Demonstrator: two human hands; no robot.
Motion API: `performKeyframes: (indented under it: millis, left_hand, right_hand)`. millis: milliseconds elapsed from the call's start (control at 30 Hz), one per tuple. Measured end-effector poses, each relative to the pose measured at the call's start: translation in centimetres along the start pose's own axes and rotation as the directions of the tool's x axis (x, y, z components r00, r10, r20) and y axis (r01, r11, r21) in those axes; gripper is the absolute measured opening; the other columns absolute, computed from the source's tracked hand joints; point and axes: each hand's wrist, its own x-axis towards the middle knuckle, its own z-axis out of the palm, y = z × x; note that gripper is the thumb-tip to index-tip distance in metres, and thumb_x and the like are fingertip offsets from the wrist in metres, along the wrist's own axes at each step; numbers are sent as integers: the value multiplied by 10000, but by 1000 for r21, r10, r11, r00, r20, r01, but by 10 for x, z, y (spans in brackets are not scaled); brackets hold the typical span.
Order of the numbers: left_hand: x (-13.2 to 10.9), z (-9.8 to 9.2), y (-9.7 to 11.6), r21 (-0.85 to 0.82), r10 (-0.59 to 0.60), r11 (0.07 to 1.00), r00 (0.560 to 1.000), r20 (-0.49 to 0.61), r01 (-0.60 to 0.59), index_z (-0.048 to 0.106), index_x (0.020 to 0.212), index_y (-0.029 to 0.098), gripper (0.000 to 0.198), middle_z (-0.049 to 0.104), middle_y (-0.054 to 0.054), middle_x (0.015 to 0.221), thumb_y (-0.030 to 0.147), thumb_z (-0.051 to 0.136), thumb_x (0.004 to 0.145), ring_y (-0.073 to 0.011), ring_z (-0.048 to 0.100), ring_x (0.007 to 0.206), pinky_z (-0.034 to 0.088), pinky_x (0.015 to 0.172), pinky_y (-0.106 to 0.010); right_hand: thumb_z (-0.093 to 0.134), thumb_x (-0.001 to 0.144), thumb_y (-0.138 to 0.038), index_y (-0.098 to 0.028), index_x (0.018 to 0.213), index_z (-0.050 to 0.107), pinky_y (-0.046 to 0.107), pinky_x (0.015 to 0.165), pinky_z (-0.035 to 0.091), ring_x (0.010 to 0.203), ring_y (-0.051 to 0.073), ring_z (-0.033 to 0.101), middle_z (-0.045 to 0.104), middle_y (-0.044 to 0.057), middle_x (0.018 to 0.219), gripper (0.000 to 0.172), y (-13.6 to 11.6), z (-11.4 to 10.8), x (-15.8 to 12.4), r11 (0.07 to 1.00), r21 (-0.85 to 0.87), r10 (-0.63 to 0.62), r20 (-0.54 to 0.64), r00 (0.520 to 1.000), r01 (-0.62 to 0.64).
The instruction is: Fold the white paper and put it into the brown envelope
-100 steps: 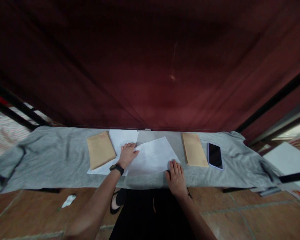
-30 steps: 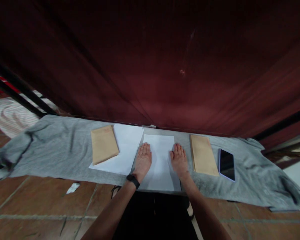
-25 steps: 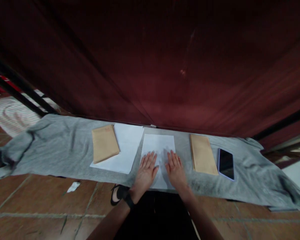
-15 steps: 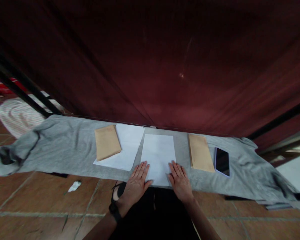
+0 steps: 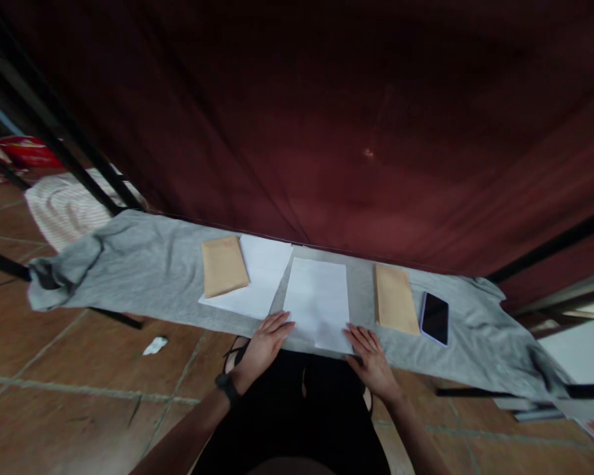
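**Now: left hand point(image 5: 264, 340) and right hand point(image 5: 371, 353) lie flat at the near edge of the white sheet point(image 5: 317, 300)**

A dark red curtain point(image 5: 327, 132) fills the upper part of the view and hangs down to the far edge of the surface. The surface itself is hidden under a grey cloth point(image 5: 143, 270), which runs from end to end. The cloth is bunched at its left end and rumpled at its right. Below it is a floor point(image 5: 54, 369) of brown tiles.

The white sheet lies flat in the middle of the cloth, with its short edge toward the person. Just to its left is a stack of white paper point(image 5: 267, 280); whether the two touch cannot be told. On the left part of that stack lies the left envelope point(image 5: 224, 265), brown and flat. Nothing shows of what is inside it. The right envelope point(image 5: 395, 298), also brown and flat, lies to the right of the sheet, with a strip of cloth between them. Its contents are hidden too. Just beside it on the right is a dark phone point(image 5: 434, 318), screen up.

Both hands are palm down with the fingers stretched out and slightly spread, and they grip nothing. The left hand's fingertips are at the sheet's near left corner and the right hand's are at its near right corner. A black watch point(image 5: 226, 384) sits on the left wrist. A small white scrap point(image 5: 155, 345) lies on the floor, in front of the cloth's left half.
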Motion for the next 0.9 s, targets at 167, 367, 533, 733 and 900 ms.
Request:
performKeyframes:
  millis: [167,367,533,733,900]
  left_hand:
    - [-1,-6,3,-121,56,991,998,19,-54,678,1227,290,348,637,-4,1369,174,468,976,-191,531,1323,379,1172,-461]
    - [-22,-10,7,-236,88,969,995,39,-77,687,1205,279,333,664,-12,1330,156,516,948,-184,580,1272,410,1156,-438]
    - [-19,-13,1,-304,56,952,998,41,-41,684,1228,292,415,657,-16,1340,109,554,879,-196,571,1280,446,1122,-421]
    - [14,-14,2,-464,-222,861,975,23,207,744,1015,220,240,762,-63,1056,341,556,927,-227,697,979,544,896,-356]
    - [39,-9,1,-538,-354,790,935,-8,294,698,807,205,275,720,-17,796,424,553,887,-190,652,771,499,726,-276]
  right_hand:
    - [516,922,-237,-280,1435,527,552,1171,345,1402,257,447,543,58,1471,515,2,-4,5,979,196,78,-91,993,-59]
    - [545,942,-273,-290,1074,758,555,1117,409,1252,256,588,724,52,1207,251,-1,-3,-7,927,371,92,-79,993,-56]
    - [557,958,-392,-281,963,761,526,1119,398,1151,257,638,743,48,1138,232,-9,-6,-9,892,436,171,-80,982,-120]
    - [526,943,-535,-221,1025,724,411,889,539,970,267,687,752,76,1022,380,-16,-12,7,754,588,415,-80,906,-293]
    - [500,923,-583,-185,1033,714,351,750,534,852,252,681,751,80,939,465,-14,-14,27,727,611,487,-137,862,-314]
